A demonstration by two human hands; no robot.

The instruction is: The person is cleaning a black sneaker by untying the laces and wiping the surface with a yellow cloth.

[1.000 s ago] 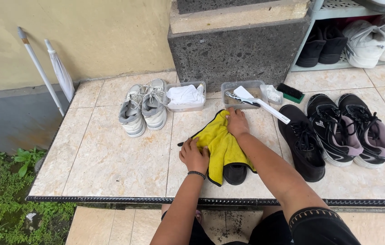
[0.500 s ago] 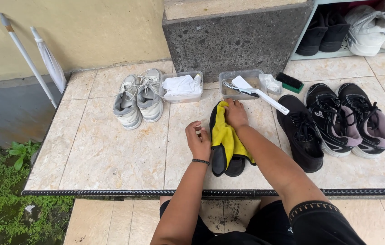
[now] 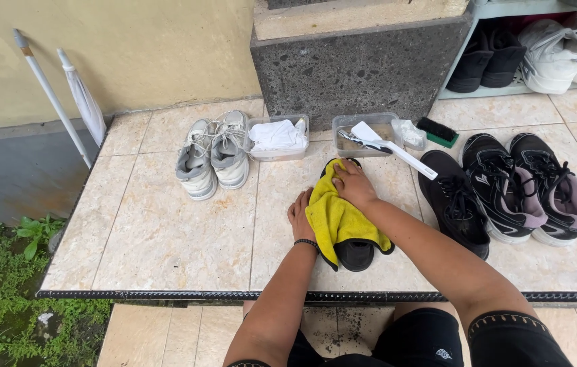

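Centrally on the tiled worktop (image 3: 166, 238), both hands, left hand (image 3: 300, 215) and right hand (image 3: 353, 185), press flat fingers on one yellow cloth (image 3: 336, 221) draping one black shoe (image 3: 355, 253); two grey sneakers (image 3: 212, 155) at 10 o'clock, three dark shoes (image 3: 506, 194) at 3 o'clock.

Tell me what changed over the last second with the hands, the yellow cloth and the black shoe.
The yellow cloth, spread wider a second ago, is now bunched closer over the black shoe. The left hand moved up along the shoe's side; the right hand kept pressing the cloth near the far end. Nothing was let go. The grey sneakers, trays and other shoes stayed put.
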